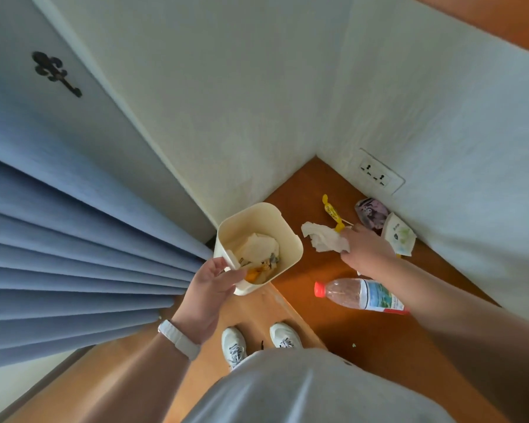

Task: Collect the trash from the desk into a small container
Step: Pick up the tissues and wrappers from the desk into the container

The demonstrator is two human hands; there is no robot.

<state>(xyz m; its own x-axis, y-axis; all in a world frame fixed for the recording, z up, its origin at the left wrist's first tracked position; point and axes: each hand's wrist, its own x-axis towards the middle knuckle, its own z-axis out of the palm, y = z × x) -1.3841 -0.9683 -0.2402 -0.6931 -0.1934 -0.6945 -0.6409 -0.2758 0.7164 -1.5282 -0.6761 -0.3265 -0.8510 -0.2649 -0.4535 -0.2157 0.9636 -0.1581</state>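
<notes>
Left hand closed around near corner of cream container, thumb over rim, holding it in the air off the tabletop edge, beside the blue curtain. Container open-topped, already holds crumpled white paper, something orange-yellow and small grey bits. Right hand reached over orange-brown tabletop, fingers pinched shut on crumpled white tissue; tissue sticks out left of the hand, just right of the container rim, can't tell if it touches the tabletop. Yellow wrapper with a thin stick lies just behind the tissue, one end at the right hand's fingers; contact unclear. Purple-grey crumpled wrapper near the wall corner, touching or overlapping white packet with green print; packet partly hidden by right hand. Clear plastic bottle with red cap lying on its side on tabletop, near side of right forearm, cap pointing left, label end under the arm. Wall socket low on right wall above the wrappers. White wristband on left wrist. White sneakers on wooden floor below. Tiny green speck on tabletop near the near edge.
</notes>
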